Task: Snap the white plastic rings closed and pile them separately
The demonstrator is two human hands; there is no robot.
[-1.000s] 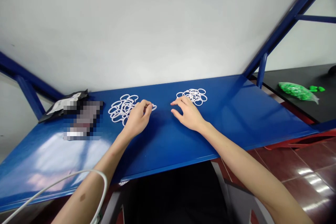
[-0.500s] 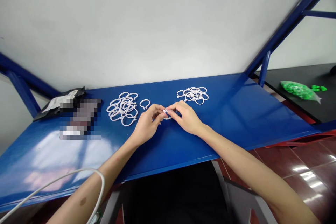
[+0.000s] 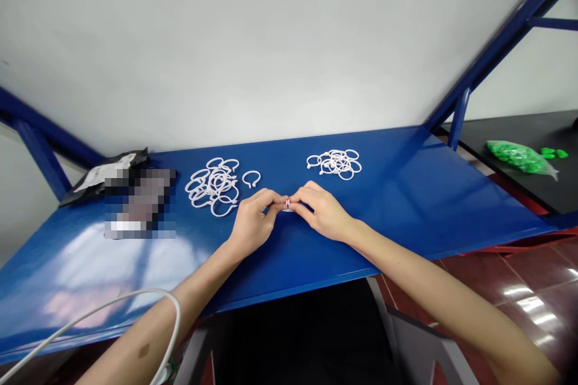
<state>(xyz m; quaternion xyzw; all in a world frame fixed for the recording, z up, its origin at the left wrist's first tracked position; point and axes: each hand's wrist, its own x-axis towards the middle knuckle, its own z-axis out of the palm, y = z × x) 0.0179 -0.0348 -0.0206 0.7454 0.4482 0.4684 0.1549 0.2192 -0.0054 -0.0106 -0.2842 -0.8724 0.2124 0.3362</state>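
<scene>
Between my fingertips is a white plastic ring [image 3: 288, 210], mostly hidden by the hands. My left hand [image 3: 258, 216] pinches one of its ends between thumb and forefinger. The other end sits in the pinch of my right hand [image 3: 323, 212], so both ends meet or nearly meet at the middle. One loose open ring [image 3: 251, 178] lies just beyond my left hand, its two knobbed ends apart. To the left of that is a pile of similar open rings [image 3: 217, 183]. A second pile of white rings [image 3: 336, 163] lies beyond my right hand.
The blue table [image 3: 383, 192] runs up to a pale wall. At its left lie a black plastic package [image 3: 106, 174] and a blurred-out flat object [image 3: 147, 201]. A white cable [image 3: 135, 293] loops over my left forearm. A bag of green pieces [image 3: 519, 156] rests on a black table at right.
My hands have drawn closer together and slightly lower, bringing the ring's two ends toward each other. The piles stay as they were; the view has shifted a little.
</scene>
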